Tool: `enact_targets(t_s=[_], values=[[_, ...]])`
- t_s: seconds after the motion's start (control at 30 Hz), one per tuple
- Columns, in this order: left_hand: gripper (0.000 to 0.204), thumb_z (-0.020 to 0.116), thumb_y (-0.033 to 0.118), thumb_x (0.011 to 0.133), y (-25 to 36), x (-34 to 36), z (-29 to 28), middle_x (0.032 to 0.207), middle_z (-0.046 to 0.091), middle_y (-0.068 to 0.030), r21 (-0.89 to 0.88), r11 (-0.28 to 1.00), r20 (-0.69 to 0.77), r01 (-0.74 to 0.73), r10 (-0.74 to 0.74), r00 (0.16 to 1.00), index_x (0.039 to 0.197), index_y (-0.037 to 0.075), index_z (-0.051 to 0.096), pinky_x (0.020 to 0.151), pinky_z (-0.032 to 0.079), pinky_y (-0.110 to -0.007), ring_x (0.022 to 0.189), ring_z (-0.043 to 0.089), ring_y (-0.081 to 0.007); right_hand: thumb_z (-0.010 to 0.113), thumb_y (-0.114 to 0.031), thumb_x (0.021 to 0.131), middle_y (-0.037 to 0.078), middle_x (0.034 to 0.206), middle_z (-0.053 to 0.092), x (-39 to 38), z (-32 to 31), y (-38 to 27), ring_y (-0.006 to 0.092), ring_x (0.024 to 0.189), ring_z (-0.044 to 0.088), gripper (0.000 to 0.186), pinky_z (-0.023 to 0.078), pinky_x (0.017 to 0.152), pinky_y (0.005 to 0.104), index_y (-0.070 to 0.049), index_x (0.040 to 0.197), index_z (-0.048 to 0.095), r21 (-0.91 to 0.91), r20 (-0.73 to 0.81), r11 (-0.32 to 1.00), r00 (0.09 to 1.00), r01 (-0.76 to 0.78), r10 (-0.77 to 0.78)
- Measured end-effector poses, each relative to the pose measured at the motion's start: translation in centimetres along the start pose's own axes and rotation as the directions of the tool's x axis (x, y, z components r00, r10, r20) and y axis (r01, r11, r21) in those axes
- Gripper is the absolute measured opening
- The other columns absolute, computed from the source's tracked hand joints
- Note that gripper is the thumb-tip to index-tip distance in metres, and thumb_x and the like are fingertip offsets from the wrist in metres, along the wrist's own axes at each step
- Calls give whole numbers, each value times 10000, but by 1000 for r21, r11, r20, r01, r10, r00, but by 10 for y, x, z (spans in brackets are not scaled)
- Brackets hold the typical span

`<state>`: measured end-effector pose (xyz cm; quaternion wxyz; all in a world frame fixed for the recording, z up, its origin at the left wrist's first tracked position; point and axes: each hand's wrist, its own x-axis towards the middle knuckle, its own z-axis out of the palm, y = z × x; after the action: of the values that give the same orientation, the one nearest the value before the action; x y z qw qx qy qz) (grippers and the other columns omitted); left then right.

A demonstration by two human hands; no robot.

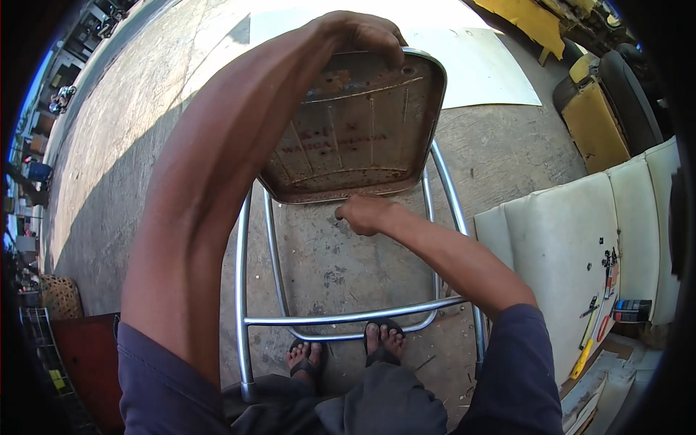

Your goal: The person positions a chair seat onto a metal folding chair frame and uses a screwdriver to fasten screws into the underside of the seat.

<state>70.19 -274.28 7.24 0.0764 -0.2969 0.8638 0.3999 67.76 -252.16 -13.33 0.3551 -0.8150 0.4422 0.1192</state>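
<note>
A rusty, rectangular metal chair seat [348, 134] with rounded corners and a bright rim stands tilted up within a chrome tube chair frame [348, 317]. Its ribbed face, marked with faded red lettering, is turned toward me. My left hand [370, 35] reaches over the top, fingers curled round the upper rim. At the lower rim is my right hand [368, 214], closed, its knuckles close against the edge. Whatever its fingers hold, if anything, is hidden. The frame's legs stand on the concrete floor around my sandalled feet.
On the right, a cream padded bench [565, 210] bears a yellow-handled screwdriver [582, 359], a red-handled tool [603, 328] and small dark hardware. A white sheet [478, 69] lies beyond the chair. Worn seats [602, 123] stand far right; a woven basket [61, 296] sits left.
</note>
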Motion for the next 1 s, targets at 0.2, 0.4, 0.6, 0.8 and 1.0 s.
enact_targets(t_s=[0.2, 0.4, 0.6, 0.8, 1.0], values=[[422, 667, 152, 679, 15, 11, 6, 872, 721, -158, -43, 994, 38, -96, 98, 994, 1059, -28, 704, 613, 549, -384, 686, 663, -216, 470, -147, 949, 203, 1311, 601, 96, 108, 8, 378, 1148, 633, 338, 570, 865, 457, -60, 1240, 618, 152, -143, 981, 979, -125, 147], [442, 648, 119, 671, 10, -3, 8, 866, 715, -163, -82, 997, 48, -5, 9, 999, 1083, -30, 701, 600, 541, -388, 688, 661, -209, 457, -141, 961, 214, 1322, 577, 73, 95, 21, 367, 1179, 605, 388, 585, 860, 444, -12, 1320, 525, -251, -337, 968, 935, 27, -114], [385, 655, 164, 677, 1, 10, 9, 819, 695, -138, -141, 990, 40, 5, 1, 999, 1009, -27, 698, 558, 515, -396, 651, 642, -211, 449, -165, 970, 182, 1165, 625, 69, 124, 35, 336, 1089, 631, 290, 569, 853, 435, 29, 1117, 606, -146, -424, 989, 905, -22, -42], [399, 647, 154, 664, -12, 14, 3, 814, 694, -145, -12, 1000, 6, -25, 25, 1000, 1015, -28, 702, 557, 511, -386, 647, 631, -206, 476, -176, 933, 186, 1092, 659, 64, 102, 33, 313, 1056, 649, 288, 554, 876, 420, 8, 1080, 642, -253, -336, 967, 940, -21, -67], [493, 644, 109, 638, 17, 7, 4, 884, 719, -178, -69, 997, 75, -28, 33, 997, 1102, -49, 695, 588, 532, -370, 687, 659, -210, 491, -130, 896, 219, 1052, 687, 52, 99, 55, 364, 994, 678, 247, 546, 856, 449, 7, 1032, 646, 9, -353, 998, 933, -69, 68]])
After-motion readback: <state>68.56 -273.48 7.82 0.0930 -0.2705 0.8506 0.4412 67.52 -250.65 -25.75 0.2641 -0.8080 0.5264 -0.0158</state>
